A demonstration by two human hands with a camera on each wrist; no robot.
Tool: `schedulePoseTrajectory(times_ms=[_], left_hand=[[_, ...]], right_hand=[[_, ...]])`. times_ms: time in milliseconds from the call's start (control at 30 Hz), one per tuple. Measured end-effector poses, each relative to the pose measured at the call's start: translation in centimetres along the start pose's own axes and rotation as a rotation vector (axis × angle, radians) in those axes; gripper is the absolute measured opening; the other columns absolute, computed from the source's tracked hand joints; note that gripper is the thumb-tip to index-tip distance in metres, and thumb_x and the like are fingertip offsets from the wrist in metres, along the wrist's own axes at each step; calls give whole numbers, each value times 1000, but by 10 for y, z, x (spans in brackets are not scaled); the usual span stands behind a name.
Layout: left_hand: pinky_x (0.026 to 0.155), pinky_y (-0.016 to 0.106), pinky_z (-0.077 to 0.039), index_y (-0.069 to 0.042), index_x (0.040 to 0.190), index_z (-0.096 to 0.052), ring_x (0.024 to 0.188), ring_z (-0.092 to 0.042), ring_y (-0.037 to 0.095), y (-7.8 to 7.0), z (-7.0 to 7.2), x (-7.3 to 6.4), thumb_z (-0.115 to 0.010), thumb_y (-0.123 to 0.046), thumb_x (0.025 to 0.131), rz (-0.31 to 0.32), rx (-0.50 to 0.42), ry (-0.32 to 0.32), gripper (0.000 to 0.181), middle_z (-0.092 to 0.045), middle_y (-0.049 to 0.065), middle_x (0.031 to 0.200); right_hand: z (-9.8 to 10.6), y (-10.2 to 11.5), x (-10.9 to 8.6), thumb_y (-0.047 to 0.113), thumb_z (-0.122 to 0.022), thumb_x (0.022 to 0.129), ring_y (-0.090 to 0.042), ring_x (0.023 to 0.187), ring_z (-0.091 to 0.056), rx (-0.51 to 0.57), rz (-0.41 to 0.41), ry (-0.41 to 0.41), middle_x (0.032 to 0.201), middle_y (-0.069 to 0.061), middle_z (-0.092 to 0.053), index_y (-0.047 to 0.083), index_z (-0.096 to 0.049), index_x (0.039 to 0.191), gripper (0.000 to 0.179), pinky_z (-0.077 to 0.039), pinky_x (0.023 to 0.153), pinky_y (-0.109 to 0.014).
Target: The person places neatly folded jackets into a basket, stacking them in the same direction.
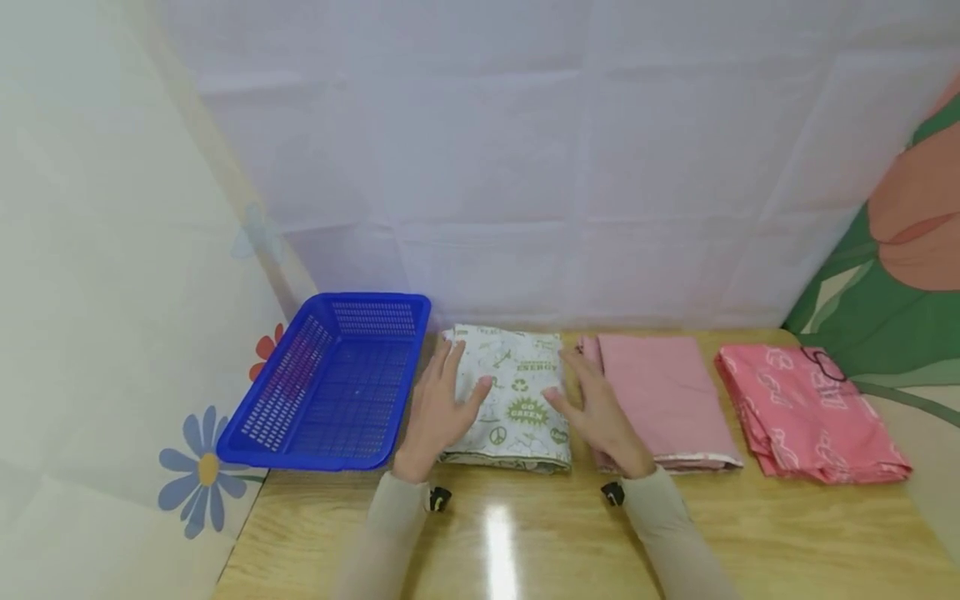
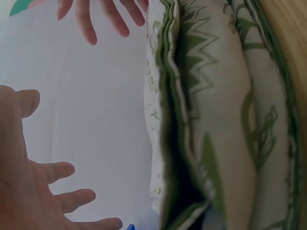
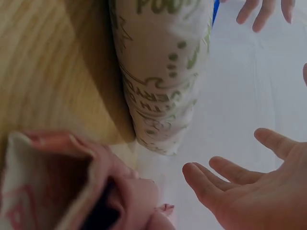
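Note:
A folded white cloth with green print (image 1: 506,400) lies on the table between my two hands. My left hand (image 1: 438,408) hovers over its left side, fingers spread and straight. Over the gap between this cloth and a folded pink cloth (image 1: 660,396) is my right hand (image 1: 600,408), its fingers also extended. Both hands appear in the left wrist view, apart from the thick folded layers of the printed cloth (image 2: 216,96). In the right wrist view the right hand (image 3: 259,187) is beside the cloth's rounded folded edge (image 3: 158,86), holding nothing.
A blue perforated plastic basket (image 1: 352,400) stands at the left with nothing in it. Far right lies a folded coral-pink cloth with white print (image 1: 817,417). All rest on a wooden table (image 1: 562,533), backed by a pale hanging sheet (image 1: 487,167).

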State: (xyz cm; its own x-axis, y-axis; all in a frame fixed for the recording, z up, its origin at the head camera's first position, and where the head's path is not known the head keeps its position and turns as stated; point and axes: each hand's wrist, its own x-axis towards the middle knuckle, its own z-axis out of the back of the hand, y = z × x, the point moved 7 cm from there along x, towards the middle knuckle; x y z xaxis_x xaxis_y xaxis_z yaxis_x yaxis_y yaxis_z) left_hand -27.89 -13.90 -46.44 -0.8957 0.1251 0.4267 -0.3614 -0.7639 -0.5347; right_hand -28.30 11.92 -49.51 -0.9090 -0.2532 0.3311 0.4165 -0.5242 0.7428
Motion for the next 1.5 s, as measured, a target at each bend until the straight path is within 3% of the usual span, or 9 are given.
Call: schedulePoseTrajectory(times_ms=[300,467,633,800,933,1167,1400,1500], left_hand=[[118,75,-35,-8,163,-43,156,-34,50,18,-15,-11,-59,-58,104,87,10,9,79,-25,21,175],[121,76,-29,-10,165,-39,157,-28,53,33,-23,-12,-58,-61,104,150,9,60,82,-15,20,178],[120,78,-27,-16,168,-34,160,-22,52,46,-32,-14,-53,-68,103,231,-30,134,85,-11,22,178],[121,76,-28,-18,169,-31,161,-18,50,52,-40,-15,-51,-73,102,266,-58,186,89,-5,23,179],[120,76,-29,-22,169,-32,159,-24,52,56,-40,-15,-51,-75,100,296,-56,180,89,-10,21,179],[116,80,-33,-22,168,-35,151,-37,57,60,-41,-17,-52,-77,98,345,-64,196,91,-20,24,176],[118,77,-32,-24,166,-39,155,-35,49,67,-48,-19,-79,-51,93,384,-215,238,88,-36,18,171],[119,73,-36,-24,164,-42,153,-39,47,70,-54,-18,-83,-42,90,386,-259,246,86,-41,17,169]], right_hand=[[-25,-5,-4,46,-67,103,-48,163,-12,22,-76,23,177,-21,-15,7,-35,166,80,-14,124,-78],[-39,-11,-5,51,-66,103,-51,162,-15,-12,-138,51,178,-23,-6,9,-33,168,84,-22,120,-79],[-47,-17,-6,53,-69,100,-51,162,-13,9,-205,55,179,-18,7,15,-32,169,87,-22,119,-80],[-47,-19,-4,53,-73,97,-52,158,-26,32,-246,58,178,-20,-15,19,-32,169,89,-26,117,-81],[-48,-19,-2,47,-76,96,-46,157,-32,82,-257,68,173,-17,-32,16,-32,169,90,-27,121,-76],[-50,-23,-4,36,-79,96,-44,161,-24,227,-310,75,176,-12,-29,15,-32,169,89,-20,127,-69],[-52,-33,-6,33,-80,96,-46,163,-16,357,-421,74,177,-18,-22,22,-33,169,88,-13,128,-72],[-51,-37,-7,32,-81,95,-46,163,-15,380,-460,50,177,-17,-21,25,-35,167,86,-11,128,-73]])
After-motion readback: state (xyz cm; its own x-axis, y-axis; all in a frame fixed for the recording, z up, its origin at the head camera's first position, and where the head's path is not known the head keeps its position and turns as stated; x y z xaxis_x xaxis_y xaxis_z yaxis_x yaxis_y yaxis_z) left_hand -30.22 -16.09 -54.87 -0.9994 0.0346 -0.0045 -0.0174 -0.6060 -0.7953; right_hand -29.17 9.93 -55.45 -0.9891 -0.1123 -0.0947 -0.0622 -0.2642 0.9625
